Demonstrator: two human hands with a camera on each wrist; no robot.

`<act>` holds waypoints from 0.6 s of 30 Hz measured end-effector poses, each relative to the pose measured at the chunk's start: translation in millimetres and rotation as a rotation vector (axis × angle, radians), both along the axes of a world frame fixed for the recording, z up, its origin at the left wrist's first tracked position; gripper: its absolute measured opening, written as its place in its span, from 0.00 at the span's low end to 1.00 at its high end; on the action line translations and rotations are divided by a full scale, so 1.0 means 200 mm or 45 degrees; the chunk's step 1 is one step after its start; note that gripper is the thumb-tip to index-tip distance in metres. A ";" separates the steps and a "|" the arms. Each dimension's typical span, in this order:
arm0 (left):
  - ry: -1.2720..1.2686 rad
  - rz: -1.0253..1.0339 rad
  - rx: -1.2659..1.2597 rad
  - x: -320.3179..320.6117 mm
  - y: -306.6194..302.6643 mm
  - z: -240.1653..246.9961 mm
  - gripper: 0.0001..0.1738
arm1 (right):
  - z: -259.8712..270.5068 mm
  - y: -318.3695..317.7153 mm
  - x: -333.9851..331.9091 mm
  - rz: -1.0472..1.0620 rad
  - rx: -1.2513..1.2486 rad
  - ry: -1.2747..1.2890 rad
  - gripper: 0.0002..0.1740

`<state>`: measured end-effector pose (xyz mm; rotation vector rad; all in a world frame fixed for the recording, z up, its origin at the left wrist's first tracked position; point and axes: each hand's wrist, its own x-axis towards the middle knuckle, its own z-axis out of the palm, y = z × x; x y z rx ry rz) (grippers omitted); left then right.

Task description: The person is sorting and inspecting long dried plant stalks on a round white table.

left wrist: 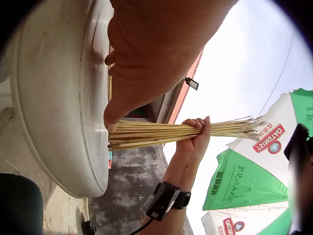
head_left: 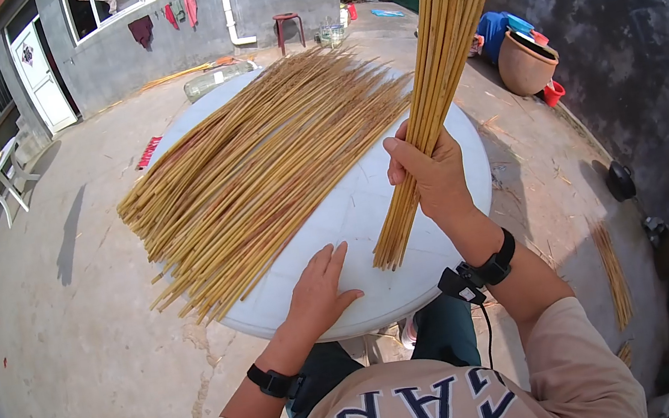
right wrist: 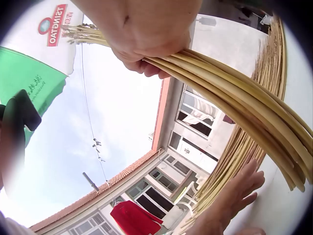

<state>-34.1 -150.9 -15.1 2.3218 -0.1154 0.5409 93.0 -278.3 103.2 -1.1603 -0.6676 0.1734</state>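
Note:
My right hand (head_left: 432, 168) grips a bundle of long yellow-brown stalks (head_left: 447, 36) near its lower part, thumb across the front. The bundle stands steeply, feathery tops up, its cut ends close over the white round table (head_left: 381, 288). My left hand (head_left: 319, 291) is at the table's near edge, fingers straight and holding nothing. A large pile of similar stalks (head_left: 259, 168) lies fanned across the table, butt ends toward the near left, just beyond the left fingertips. In the left wrist view the right hand (left wrist: 195, 134) is wrapped round the bundle.
A grey wall (head_left: 603, 39) runs along the right, with a clay pot (head_left: 525, 68) beside it. Loose stalks (head_left: 613, 275) lie on the ground at right. A white chair (head_left: 6, 180) stands at left, a red stool (head_left: 289, 30) at the back. A green-and-white umbrella (left wrist: 249, 178) hangs overhead.

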 end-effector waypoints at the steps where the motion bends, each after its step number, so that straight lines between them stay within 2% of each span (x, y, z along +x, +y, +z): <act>1: 0.008 0.024 0.181 -0.05 0.03 -0.04 0.43 | 0.03 -0.01 0.01 -0.073 0.026 -0.027 0.08; 2: 0.017 0.048 0.361 -0.09 0.06 -0.07 0.36 | 0.06 -0.03 0.03 -0.146 0.052 -0.055 0.08; 3: 0.018 0.048 0.362 -0.13 0.07 -0.09 0.36 | 0.07 -0.04 0.06 -0.164 0.060 -0.079 0.08; 5: -0.084 0.078 0.399 -0.18 0.10 -0.09 0.24 | 0.03 -0.03 0.10 -0.200 0.053 -0.082 0.08; 8: -0.109 0.096 0.378 -0.18 0.10 -0.08 0.19 | -0.02 0.00 0.13 -0.247 0.028 -0.052 0.08; 18: -0.096 0.114 0.522 -0.17 0.07 -0.07 0.19 | -0.08 0.05 0.22 -0.248 0.001 0.025 0.09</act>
